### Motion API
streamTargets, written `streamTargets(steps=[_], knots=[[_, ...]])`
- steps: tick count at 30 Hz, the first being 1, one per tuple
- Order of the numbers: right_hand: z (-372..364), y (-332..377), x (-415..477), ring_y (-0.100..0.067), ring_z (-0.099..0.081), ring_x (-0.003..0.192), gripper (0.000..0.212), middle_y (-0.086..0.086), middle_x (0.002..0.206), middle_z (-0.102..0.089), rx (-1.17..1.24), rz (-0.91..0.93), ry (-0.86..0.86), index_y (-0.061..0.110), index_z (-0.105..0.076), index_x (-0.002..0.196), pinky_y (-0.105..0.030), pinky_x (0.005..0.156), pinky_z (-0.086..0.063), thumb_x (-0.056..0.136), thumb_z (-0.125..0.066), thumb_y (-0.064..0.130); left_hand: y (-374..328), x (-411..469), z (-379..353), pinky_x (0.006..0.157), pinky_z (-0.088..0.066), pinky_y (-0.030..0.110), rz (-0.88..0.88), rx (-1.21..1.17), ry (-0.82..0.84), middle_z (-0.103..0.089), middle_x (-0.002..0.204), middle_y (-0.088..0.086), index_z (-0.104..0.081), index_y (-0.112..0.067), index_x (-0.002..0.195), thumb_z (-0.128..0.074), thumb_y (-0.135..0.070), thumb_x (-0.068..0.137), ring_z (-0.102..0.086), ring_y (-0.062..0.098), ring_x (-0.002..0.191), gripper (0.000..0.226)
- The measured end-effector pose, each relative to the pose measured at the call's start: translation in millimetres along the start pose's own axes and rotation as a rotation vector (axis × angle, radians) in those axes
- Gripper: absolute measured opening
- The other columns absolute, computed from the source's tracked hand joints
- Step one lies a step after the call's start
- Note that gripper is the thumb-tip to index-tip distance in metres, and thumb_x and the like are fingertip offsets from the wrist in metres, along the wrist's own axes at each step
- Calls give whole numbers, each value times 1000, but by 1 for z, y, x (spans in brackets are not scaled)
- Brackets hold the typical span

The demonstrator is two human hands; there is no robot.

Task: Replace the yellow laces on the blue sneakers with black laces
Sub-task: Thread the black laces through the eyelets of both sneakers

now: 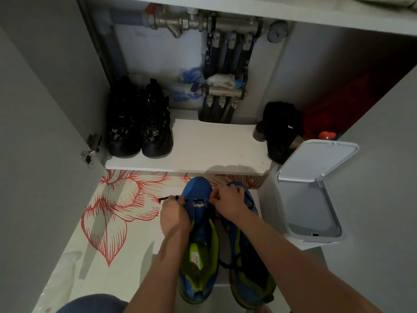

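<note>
Two sneakers [198,236] stand side by side on the floor [126,256]. Our left grip [174,213] pinches the black lace [163,198] by the left shoe's eyelets. Our right grip [228,202], fingers curled, seems to pinch it opposite.

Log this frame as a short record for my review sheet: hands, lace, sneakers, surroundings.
left hand: pinches the black lace near its free end, beside the left sneaker
right hand: fingers curled at the same sneaker's other eyelet row, apparently pinching the lace
right sneaker: alongside, black lace already in
yellow laces: none seen
bin: to the right, lid open
black shoes: a pair on the cabinet shelf
</note>
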State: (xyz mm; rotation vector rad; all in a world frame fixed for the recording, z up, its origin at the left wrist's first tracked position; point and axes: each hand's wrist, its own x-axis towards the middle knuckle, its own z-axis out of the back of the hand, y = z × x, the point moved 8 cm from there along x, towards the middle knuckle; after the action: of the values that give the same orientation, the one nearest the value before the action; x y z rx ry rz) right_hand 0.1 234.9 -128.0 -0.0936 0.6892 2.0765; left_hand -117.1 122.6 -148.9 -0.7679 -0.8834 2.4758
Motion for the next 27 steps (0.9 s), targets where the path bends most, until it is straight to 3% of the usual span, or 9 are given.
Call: streamTargets(steps=[3, 7, 10, 13, 16, 18, 21, 25, 27], knots=[[0, 0, 1, -24, -39, 119, 21, -3, 113, -62, -17, 2, 5, 31, -51, 74, -34, 98, -19, 92, -50, 21, 2, 0, 3, 78, -38, 30, 77, -88, -5, -58, 117, 22, -58, 1, 117, -35, -13, 101, -56, 34, 108, 31], [1, 0, 2, -25, -39, 119, 19, -3, 114, -62, -37, 5, 5, 20, -65, 100, -35, 100, -18, 92, -48, 15, 11, -1, 0, 94, -41, 40, 171, -150, 9, -53, 125, 28, -53, 5, 123, -30, -12, 101, -50, 40, 117, 36], [1, 1, 2, -26, -38, 119, 25, -2, 115, -62, -55, 13, 16, 23, -63, 98, -36, 105, -15, 90, -44, 9, 21, 1, 1, 100, -40, 43, 294, -229, 15, -51, 128, 30, -46, 10, 127, -33, -13, 100, -49, 42, 120, 37], [2, -3, 3, -25, -39, 119, 26, -3, 114, -62, -57, 0, 10, 18, -65, 102, -37, 106, -13, 92, -41, 14, 16, -3, 8, 96, -41, 39, 276, -279, -28, -52, 126, 25, -44, 6, 128, -33, -12, 101, -52, 36, 116, 35], [9, -3, 4, -24, -41, 115, 30, -7, 107, -63, -38, -11, -36, 13, -65, 103, -34, 103, -13, 95, -38, 22, -2, -8, 7, 88, -43, 39, 151, -270, 19, -57, 116, 23, -53, 3, 112, -35, -21, 101, -54, 37, 107, 32], [12, -2, 1, -23, -42, 113, 31, -7, 104, -63, -19, 0, -51, 13, -66, 103, -32, 102, -12, 96, -39, 25, -4, -10, 5, 78, -43, 35, 137, -323, 26, -60, 104, 17, -52, -5, 106, -46, -28, 97, -57, 32, 94, 25], [9, 0, -3, -23, -44, 114, 30, -5, 103, -64, -46, 19, -41, 13, -65, 100, -34, 103, -13, 96, -43, 34, -2, -11, 5, 69, -40, 29, 105, -330, 24, -60, 94, 10, -55, -6, 105, -62, -20, 88, -54, 25, 82, 23], [5, 7, -10, -23, -44, 117, 29, -2, 103, -64, -20, 16, -8, 20, -56, 89, -40, 111, -11, 89, -52, 49, 4, -7, 4, 68, -41, 33, 98, -314, -9, -63, 87, 16, -55, -7, 86, -59, -17, 90, -54, 27, 77, 12], [5, 14, -14, -25, -43, 119, 28, -2, 102, -61, -83, 39, 5, 21, -50, 94, -42, 112, -10, 86, -56, 47, 3, -7, 3, 67, -40, 33, 86, -318, -24, -61, 84, 15, -53, -8, 84, -55, -17, 92, -54, 27, 76, 12]])
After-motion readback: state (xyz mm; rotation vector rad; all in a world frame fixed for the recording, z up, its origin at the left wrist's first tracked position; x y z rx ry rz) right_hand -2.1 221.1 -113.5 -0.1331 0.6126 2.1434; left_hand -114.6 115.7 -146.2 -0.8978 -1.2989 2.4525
